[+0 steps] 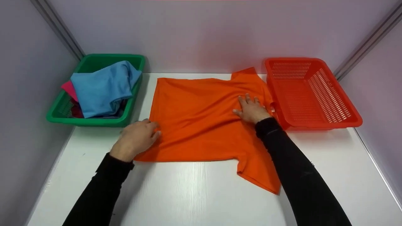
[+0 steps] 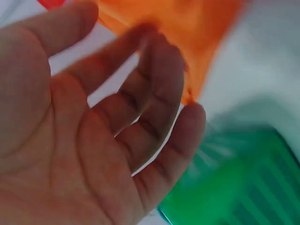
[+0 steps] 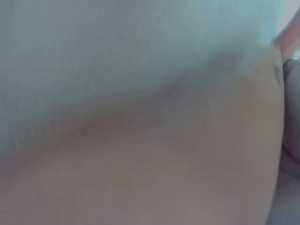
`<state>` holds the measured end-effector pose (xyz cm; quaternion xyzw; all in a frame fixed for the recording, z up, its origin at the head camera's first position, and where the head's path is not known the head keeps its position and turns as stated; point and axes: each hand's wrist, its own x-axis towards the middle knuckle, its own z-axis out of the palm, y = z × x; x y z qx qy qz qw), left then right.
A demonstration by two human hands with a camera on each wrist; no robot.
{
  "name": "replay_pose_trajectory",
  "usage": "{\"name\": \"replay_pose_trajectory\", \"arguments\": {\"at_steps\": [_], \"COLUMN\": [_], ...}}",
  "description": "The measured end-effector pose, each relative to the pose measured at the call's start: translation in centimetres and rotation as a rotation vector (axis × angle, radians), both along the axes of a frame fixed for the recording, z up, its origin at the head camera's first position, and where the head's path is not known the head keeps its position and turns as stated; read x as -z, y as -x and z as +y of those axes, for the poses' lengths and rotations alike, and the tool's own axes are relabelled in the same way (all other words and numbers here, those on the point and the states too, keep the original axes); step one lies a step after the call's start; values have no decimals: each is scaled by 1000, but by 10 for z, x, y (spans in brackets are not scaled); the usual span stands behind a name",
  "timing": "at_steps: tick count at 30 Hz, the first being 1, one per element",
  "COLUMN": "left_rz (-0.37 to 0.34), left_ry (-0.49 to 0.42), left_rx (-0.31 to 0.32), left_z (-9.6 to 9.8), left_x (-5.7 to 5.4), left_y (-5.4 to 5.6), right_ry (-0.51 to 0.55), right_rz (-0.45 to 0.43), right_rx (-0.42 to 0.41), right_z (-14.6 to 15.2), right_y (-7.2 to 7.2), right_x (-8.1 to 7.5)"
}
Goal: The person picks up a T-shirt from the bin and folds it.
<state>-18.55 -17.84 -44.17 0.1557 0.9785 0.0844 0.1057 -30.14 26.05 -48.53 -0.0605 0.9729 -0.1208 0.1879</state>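
Note:
An orange T-shirt lies spread on the white table, its hem to the left and its sleeves to the right. Soft creases run slantwise across its body. At the hem my left hand hovers or rests with loosely bent fingers; contact is unclear. The left wrist view shows that palm with nothing gripped, fingertips by the orange cloth. My right hand has its fingers spread on the shirt's chest area near the collar. In the right wrist view, blurred skin fills most of the picture.
To the left stands a green basket holding a folded light blue cloth and other dark and pink fabric. A red basket sits on the right, close to the shirt's collar. Pale panels enclose the white table.

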Motion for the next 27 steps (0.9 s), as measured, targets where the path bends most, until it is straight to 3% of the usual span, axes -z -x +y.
{"name": "replay_pose_trajectory", "arguments": {"at_steps": [3, 7, 9, 11, 14, 17, 21, 25, 27], "left_rz": [31, -29, -48, -73, -90, -126, -143, -143, -134], "left_ry": [-46, -63, -52, -37, -26, -2, 19, 3, 22], "left_rx": [-2, -20, -25, -21, -23, -30, -43, -62, -69], "left_z": [24, 45, 46, 42, 33, 25, 17, 12, 13], "left_x": [2, 15, 35, 60, 95, 113, 115, 110, 96], "left_y": [18, 55, 80, 107, 139, 158, 164, 164, 157], "right_ry": [-15, -25, -24, -10, 18, 27, 18, 29, 28], "right_rz": [83, 350, 478, 543, 478, 276, 74, 30, 25], "right_rx": [-19, -106, -174, -261, -399, -504, -529, -520, -529], "right_z": [-3, -17, -29, -40, -52, -53, -47, -41, -41], "right_y": [-6, -26, -40, -55, -81, -104, -120, -128, -131], "right_x": [1, 0, -1, -1, 1, 5, 8, 9, 9]}}
